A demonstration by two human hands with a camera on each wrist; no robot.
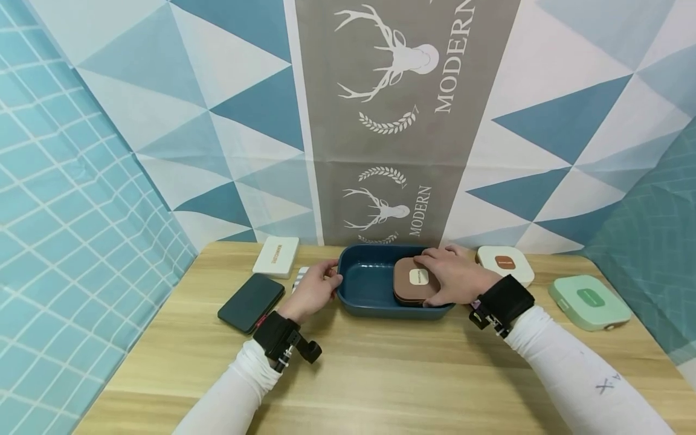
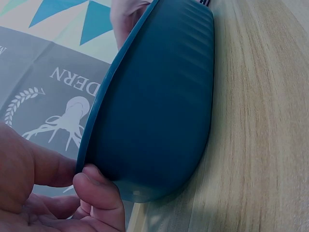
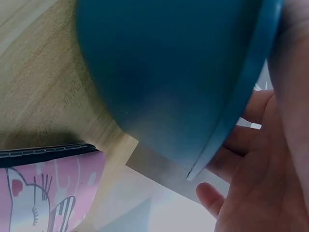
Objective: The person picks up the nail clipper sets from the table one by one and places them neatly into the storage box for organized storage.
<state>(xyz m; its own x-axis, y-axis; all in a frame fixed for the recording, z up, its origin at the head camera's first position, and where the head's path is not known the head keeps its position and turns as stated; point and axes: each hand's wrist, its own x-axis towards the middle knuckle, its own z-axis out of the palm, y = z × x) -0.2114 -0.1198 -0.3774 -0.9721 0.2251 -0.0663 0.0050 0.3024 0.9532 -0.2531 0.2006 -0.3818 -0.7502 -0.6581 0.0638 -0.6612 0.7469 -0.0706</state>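
Observation:
A dark blue plastic basin (image 1: 367,287) stands on the wooden table near the wall. My left hand (image 1: 317,287) pinches its left rim; in the left wrist view the thumb and fingers (image 2: 99,193) close over the rim's edge. Inside the basin, at its right end, lies a brown square case (image 1: 405,266) with a cream label. My right hand (image 1: 459,275) grips this case from above, thumb at the near side and fingers at the far side. From the right wrist, the basin's wall (image 3: 164,87) hides the case, and the hand (image 3: 260,179) reaches over the rim.
Left of the basin are a white box (image 1: 276,257), a dark flat case (image 1: 251,302) and a striped item (image 1: 299,277) partly behind my left hand. To the right lie a white case (image 1: 513,263) and a green case (image 1: 589,302). A pink cat-print case (image 3: 53,193) shows beside the basin.

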